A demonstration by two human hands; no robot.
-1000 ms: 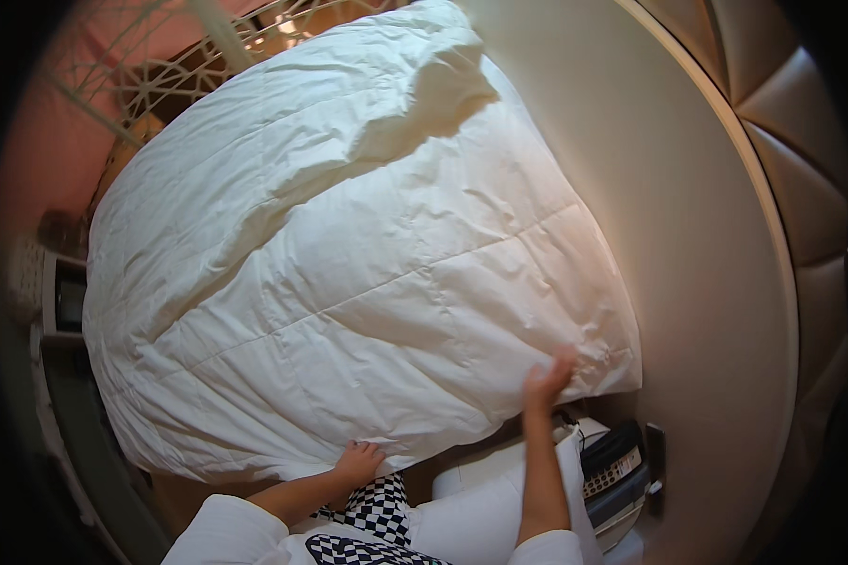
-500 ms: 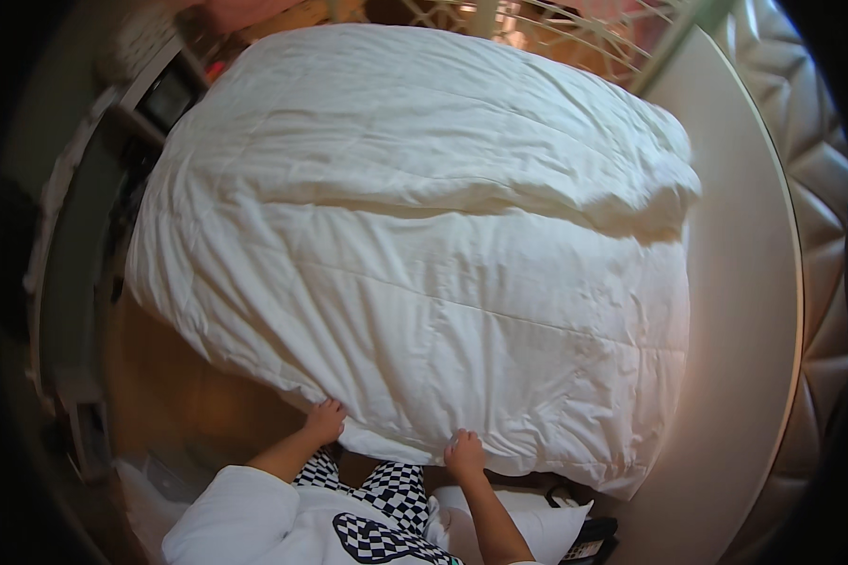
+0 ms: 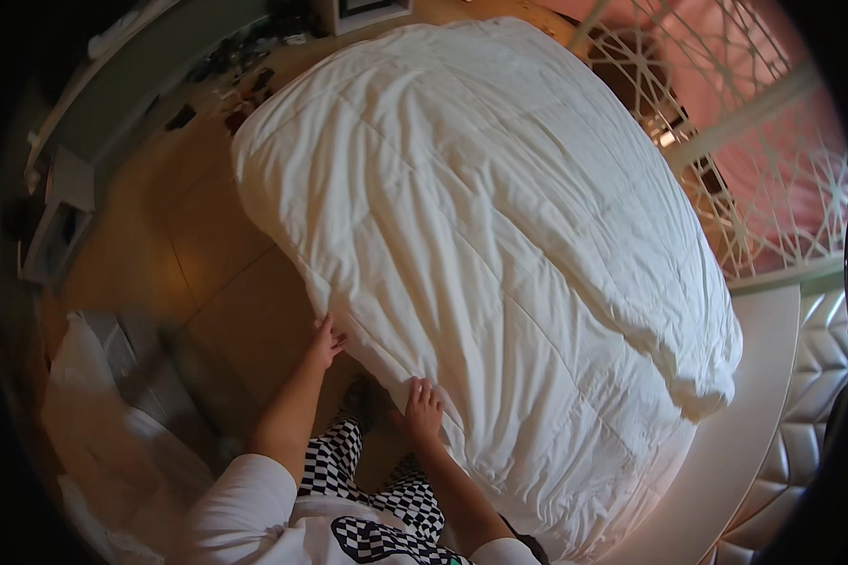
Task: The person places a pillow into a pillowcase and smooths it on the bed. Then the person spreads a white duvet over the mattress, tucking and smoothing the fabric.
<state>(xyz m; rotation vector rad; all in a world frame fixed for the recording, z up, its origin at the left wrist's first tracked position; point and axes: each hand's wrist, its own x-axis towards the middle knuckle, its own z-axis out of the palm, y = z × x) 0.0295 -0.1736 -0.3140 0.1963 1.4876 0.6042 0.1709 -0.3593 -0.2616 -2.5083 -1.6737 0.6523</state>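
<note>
A puffy white quilted fabric duvet (image 3: 481,235) covers the bed, hiding it, and drapes over the edge nearest the person. Along that edge, the left hand (image 3: 326,343) touches the duvet's rim, fingers partly spread; whether it grasps fabric, I cannot tell. The right hand (image 3: 424,409), nearer the smooth beige panel (image 3: 750,377) at the bed's end, lays its fingers on the rim, grip equally unclear.
</note>
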